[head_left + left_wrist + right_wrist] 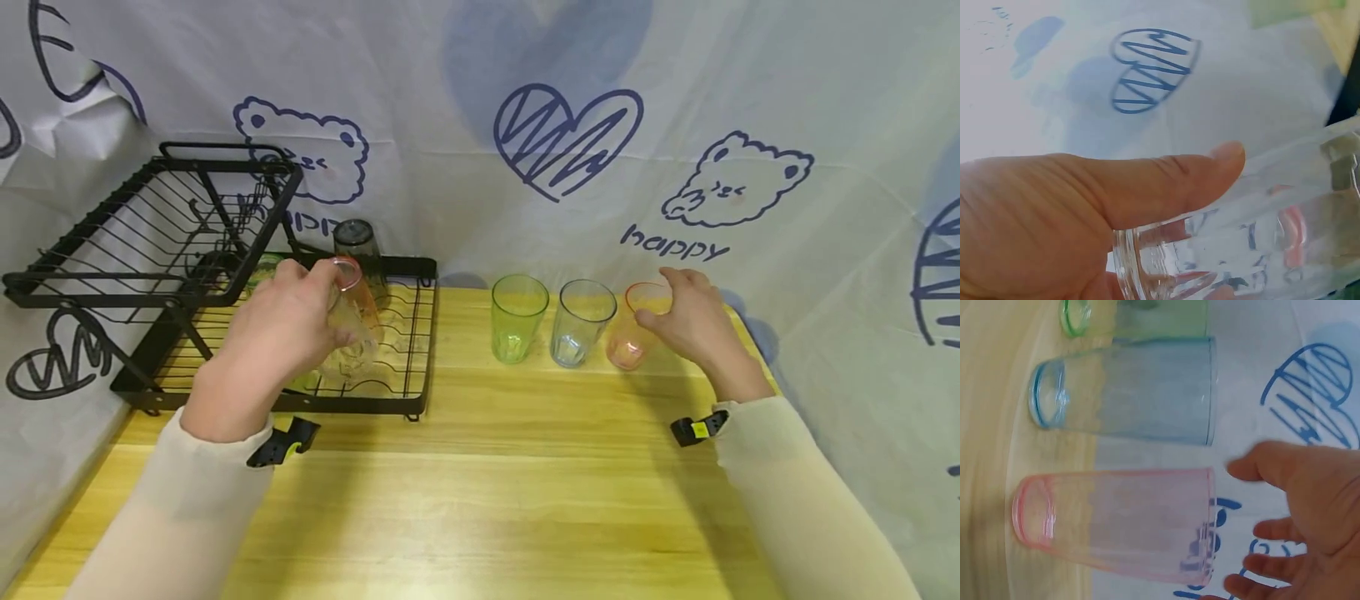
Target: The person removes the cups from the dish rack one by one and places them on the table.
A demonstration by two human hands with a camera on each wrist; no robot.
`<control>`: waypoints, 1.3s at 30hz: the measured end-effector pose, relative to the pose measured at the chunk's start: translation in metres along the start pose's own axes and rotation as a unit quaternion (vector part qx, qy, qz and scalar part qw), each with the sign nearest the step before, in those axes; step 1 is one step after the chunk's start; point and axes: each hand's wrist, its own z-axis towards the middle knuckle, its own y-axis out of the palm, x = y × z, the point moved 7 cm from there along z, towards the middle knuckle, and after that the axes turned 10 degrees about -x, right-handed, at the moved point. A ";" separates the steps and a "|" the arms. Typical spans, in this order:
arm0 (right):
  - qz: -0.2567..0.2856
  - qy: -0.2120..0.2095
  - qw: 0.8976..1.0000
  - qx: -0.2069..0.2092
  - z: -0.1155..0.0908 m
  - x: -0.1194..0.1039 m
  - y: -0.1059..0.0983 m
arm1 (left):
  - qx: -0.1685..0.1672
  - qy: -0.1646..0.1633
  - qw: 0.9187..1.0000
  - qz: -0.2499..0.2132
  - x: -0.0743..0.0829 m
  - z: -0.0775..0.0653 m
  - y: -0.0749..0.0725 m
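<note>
My left hand (273, 321) grips a clear glass (1247, 244) over the lower tier of a black dish rack (360, 406). In the left wrist view the thumb lies along the glass's side near its thick base. Behind that hand, a pink glass (366, 307) and a dark grey glass (358, 240) stand in the rack. At the right, my right hand (693, 321) has its fingers spread around the rim of another pink glass (1116, 525) on the table. The right wrist view shows the fingertips apart from this rim.
Left of the right-hand pink glass, a blue glass (581, 325) and a green glass (519, 321) stand upright in a row on the wooden table (480, 500). A patterned cloth (450, 125) hangs behind. The rack's upper tier (112, 242) rises at the left.
</note>
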 end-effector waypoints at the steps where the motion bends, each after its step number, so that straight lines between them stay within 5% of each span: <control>1: 0.008 0.001 1.000 0.018 -0.004 -0.001 -0.002 | 0.001 -0.001 1.000 -0.009 0.002 -0.003 -0.001; 6: 0.054 -0.018 0.989 0.136 -0.027 -0.013 -0.008 | 0.000 0.003 0.996 -0.084 0.005 -0.010 -0.002; 12: 0.107 -0.092 0.959 0.246 -0.051 -0.041 0.001 | -0.006 0.031 0.982 -0.189 0.005 -0.009 0.015; 16: 0.133 -0.136 0.946 0.262 -0.059 -0.059 0.015 | -0.016 0.044 0.972 -0.232 0.009 -0.004 0.035; 21: 0.158 -0.167 0.946 0.228 -0.064 -0.078 0.036 | -0.014 0.069 0.952 -0.299 0.016 0.003 0.060; 25: 0.179 -0.190 0.946 0.190 -0.066 -0.090 0.051 | -0.023 0.089 0.924 -0.372 0.021 0.009 0.079; 32: 0.264 -0.199 0.942 0.059 -0.065 -0.101 0.075 | -0.047 0.128 0.842 -0.521 0.034 0.021 0.114; 36: 0.316 -0.215 0.923 -0.039 -0.068 -0.109 0.086 | -0.055 0.136 0.799 -0.583 0.043 0.023 0.129; 39: 0.351 -0.223 0.906 -0.085 -0.071 -0.112 0.092 | -0.066 0.146 0.778 -0.607 0.051 0.022 0.135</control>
